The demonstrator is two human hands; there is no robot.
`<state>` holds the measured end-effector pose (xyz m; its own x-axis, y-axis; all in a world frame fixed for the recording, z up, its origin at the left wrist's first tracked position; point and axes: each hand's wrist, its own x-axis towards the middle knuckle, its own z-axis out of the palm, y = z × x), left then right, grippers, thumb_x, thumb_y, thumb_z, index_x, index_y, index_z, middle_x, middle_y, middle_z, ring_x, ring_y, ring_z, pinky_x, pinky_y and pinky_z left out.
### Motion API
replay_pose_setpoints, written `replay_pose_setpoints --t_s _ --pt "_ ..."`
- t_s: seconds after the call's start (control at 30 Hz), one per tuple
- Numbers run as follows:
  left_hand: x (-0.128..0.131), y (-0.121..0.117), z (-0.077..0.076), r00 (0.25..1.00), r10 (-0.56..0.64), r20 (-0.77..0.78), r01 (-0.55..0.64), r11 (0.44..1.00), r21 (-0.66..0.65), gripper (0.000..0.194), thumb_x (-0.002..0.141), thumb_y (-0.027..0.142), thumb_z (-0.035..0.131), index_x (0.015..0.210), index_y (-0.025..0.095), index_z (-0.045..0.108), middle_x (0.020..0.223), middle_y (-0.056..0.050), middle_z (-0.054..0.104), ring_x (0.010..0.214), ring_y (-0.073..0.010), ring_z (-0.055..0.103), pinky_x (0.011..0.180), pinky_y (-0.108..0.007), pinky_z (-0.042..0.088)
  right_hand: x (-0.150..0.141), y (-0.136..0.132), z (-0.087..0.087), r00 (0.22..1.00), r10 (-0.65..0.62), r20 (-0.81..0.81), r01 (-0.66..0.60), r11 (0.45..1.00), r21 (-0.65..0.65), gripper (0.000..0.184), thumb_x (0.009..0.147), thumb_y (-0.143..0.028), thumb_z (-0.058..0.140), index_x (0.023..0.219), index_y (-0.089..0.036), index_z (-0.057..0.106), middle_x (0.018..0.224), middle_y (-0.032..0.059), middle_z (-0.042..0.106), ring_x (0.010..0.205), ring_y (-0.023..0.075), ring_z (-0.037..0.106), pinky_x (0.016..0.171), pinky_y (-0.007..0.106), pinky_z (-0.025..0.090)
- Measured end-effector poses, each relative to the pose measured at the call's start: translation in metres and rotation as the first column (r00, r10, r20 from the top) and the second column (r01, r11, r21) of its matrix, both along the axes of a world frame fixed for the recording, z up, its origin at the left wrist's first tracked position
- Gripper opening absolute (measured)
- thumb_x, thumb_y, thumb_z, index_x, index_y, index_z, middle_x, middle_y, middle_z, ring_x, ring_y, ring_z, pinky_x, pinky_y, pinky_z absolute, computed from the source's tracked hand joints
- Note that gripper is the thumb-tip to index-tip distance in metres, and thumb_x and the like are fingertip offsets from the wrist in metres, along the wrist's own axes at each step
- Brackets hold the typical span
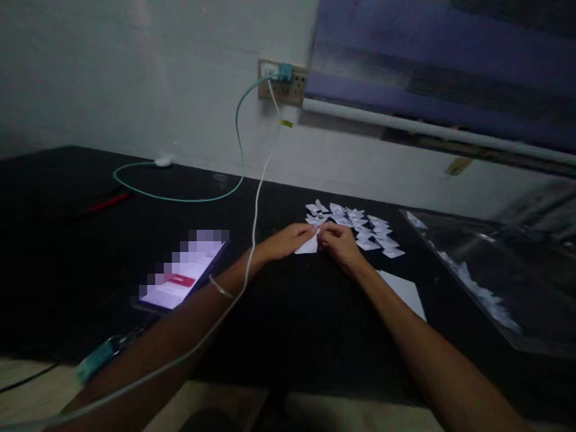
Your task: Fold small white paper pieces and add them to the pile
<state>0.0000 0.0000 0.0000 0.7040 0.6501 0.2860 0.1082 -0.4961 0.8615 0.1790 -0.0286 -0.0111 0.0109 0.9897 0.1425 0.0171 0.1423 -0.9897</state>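
Observation:
Between both hands is a small folded piece of white paper (308,245), held just above or on the black table. My left hand (291,238) grips its left side, fingers closed and thumb near the top. My right hand (337,240) pinches its upper right edge with fingers bent inward. Right behind the hands lie several small folded white paper pieces (380,231), set in rough rows. By my right forearm rests a stack or sheet of flat white paper (405,293), partly covered by the arm.
A lit phone (180,276) lies left of my left forearm, with a keyring tag (96,360) nearer. A white cable (256,210) crosses my left arm up to a wall socket (282,81). On the right stands a clear plastic container (486,240) with white paper pieces inside.

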Motion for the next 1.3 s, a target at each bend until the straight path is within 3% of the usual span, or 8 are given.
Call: replay_pose_setpoints --t_s 0.2,0.43,0.6,0.7,1.0,1.2,1.3 --pt "-0.001 -0.002 0.003 0.999 0.018 -0.028 -0.017 1.0 0.012 0.038 0.101 0.043 0.042 0.089 0.014 0.064 0.083 -0.004 0.062 0.077 -0.0155 0.053 0.071 -0.027 0.042 -0.002 -0.002 0.002 0.997 0.007 0.071 -0.012 0.997 0.072 0.01 0.07 -0.029 0.071 0.068 -0.019 0.071 0.056 -0.0031 0.058 0.051 0.0101 0.048 0.05 0.023 0.033" --pt "-0.001 -0.008 0.01 0.998 0.044 0.034 -0.043 0.999 -0.009 0.03 0.1 0.034 0.044 0.085 0.015 0.062 0.081 -0.005 0.064 0.074 -0.0141 0.055 0.069 -0.026 0.042 -0.006 -0.001 0.001 0.999 0.02 0.027 -0.022 0.997 0.069 0.012 0.075 -0.032 0.07 0.072 -0.02 0.07 0.059 -0.003 0.057 0.053 0.0121 0.051 0.053 0.026 0.041" --pt "-0.001 -0.004 0.004 0.977 0.214 0.004 -0.214 0.974 0.079 0.031 0.096 0.031 0.046 0.067 0.019 0.044 0.064 0.003 0.042 0.06 -0.0108 0.039 0.058 -0.026 0.03 -0.006 -0.004 0.002 0.994 -0.11 0.019 0.104 0.977 0.188 0.019 0.08 -0.039 0.073 0.077 -0.021 0.067 0.062 -0.003 0.058 0.052 0.0124 0.051 0.051 0.027 0.041" --pt "-0.001 -0.002 0.0 0.961 0.277 0.007 -0.276 0.953 0.129 0.032 0.098 0.033 0.044 0.068 0.02 0.043 0.064 0.004 0.041 0.058 -0.0109 0.038 0.056 -0.027 0.027 -0.005 -0.006 0.003 0.978 -0.18 0.111 0.139 0.943 0.301 0.018 0.08 -0.039 0.075 0.081 -0.021 0.071 0.07 -0.0004 0.064 0.056 0.0133 0.054 0.054 0.028 0.043" --pt "-0.002 -0.004 0.002 0.966 0.256 -0.045 -0.24 0.945 0.222 0.035 0.104 0.035 0.038 0.078 0.018 0.053 0.073 -0.001 0.058 0.069 -0.014 0.053 0.066 -0.027 0.039 -0.007 -0.007 0.0 0.965 -0.186 0.185 0.117 0.937 0.33 0.022 0.082 -0.041 0.076 0.086 -0.019 0.077 0.08 0.0046 0.072 0.074 0.0197 0.064 0.067 0.034 0.052" --pt "-0.002 0.0 -0.004 0.973 0.231 -0.028 -0.217 0.944 0.25 0.033 0.105 0.035 0.039 0.082 0.019 0.056 0.078 -0.002 0.062 0.074 -0.0157 0.056 0.073 -0.03 0.042 -0.007 -0.007 0.0 0.978 -0.129 0.163 0.077 0.953 0.294 0.027 0.08 -0.046 0.077 0.085 -0.02 0.077 0.077 0.0034 0.071 0.069 0.0183 0.062 0.065 0.033 0.052" --pt "-0.001 0.0 -0.003 0.981 0.193 0.006 -0.191 0.962 0.196 0.032 0.104 0.036 0.041 0.083 0.019 0.057 0.081 -0.003 0.063 0.077 -0.0159 0.057 0.075 -0.03 0.043 -0.007 -0.008 0.003 0.979 -0.128 0.158 0.079 0.955 0.285 0.028 0.078 -0.048 0.078 0.084 -0.02 0.075 0.074 0.0024 0.069 0.066 0.0175 0.06 0.064 0.033 0.051"
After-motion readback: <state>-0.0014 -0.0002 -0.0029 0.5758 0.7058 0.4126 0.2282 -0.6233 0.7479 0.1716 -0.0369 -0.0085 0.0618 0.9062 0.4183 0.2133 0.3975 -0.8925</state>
